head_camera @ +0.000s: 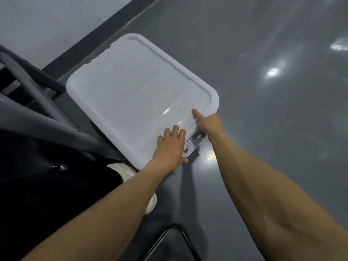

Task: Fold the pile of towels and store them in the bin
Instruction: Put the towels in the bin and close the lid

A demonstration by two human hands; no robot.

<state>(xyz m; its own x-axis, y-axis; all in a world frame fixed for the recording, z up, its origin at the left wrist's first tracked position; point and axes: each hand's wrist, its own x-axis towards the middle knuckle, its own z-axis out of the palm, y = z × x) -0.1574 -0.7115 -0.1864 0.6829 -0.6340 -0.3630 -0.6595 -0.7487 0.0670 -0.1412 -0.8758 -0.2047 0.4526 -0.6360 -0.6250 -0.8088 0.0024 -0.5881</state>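
Down on the grey floor (244, 53) sits the bin (139, 91), its white lid on. Left hand (170, 147) lies flat on the near lid edge, fingers straight, gripping nothing; right hand (209, 123), just beside, curls at the latch (194, 142), thumb out, though whether that grip holds it I cannot tell. Likely risk: the lid springs or skews if only this side is freed. No towels show.

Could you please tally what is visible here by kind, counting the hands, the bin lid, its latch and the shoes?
Hands: 2, the left hand resting on the lid, the right hand at the lid's edge with its thumb out
White bin lid: 1
Latch: 1
White shoes: 2, one beside the lid, one partly behind the left forearm
Total: 6
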